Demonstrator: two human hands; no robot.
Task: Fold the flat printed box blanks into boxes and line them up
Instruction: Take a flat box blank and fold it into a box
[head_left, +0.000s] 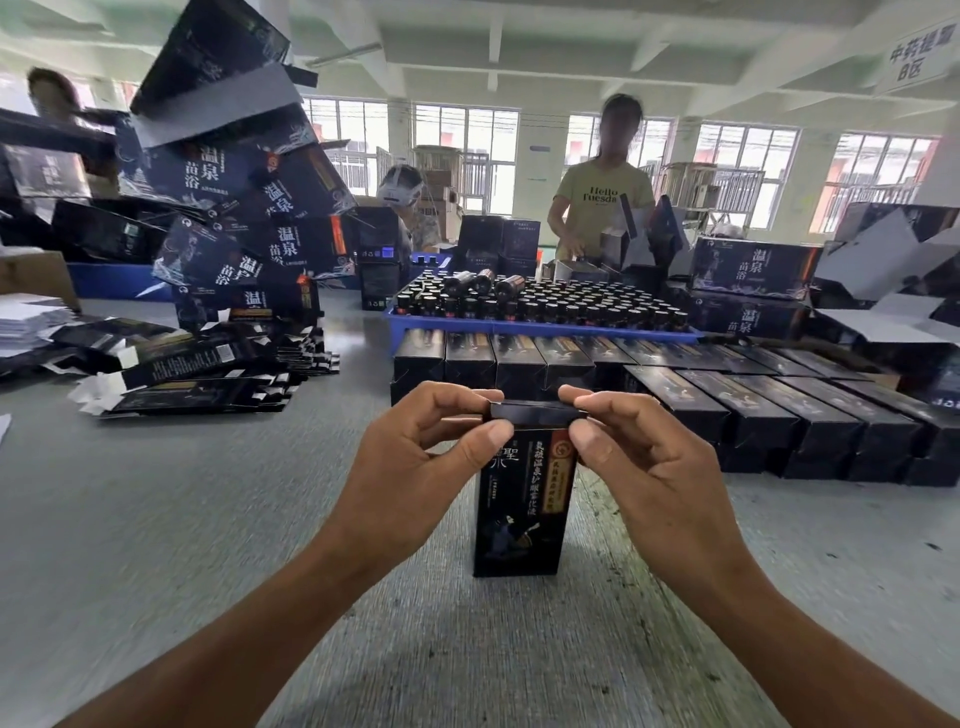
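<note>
A tall black printed box (522, 512) stands upright on the grey table in front of me. My left hand (415, 457) pinches the left end of its top flap between thumb and fingers. The right end of that flap is pinched by my right hand (639, 457). Behind the box, folded black boxes (727, 395) lie side by side in rows. Flat box blanks (208, 371) lie in loose piles at the left.
A blue tray (540, 326) full of dark bottles sits behind the rows. A leaning stack of large dark cartons (249, 208) rises at the left; more cartons (753, 270) stand at the right. Two people work across the table. White sheets (26, 322) lie far left.
</note>
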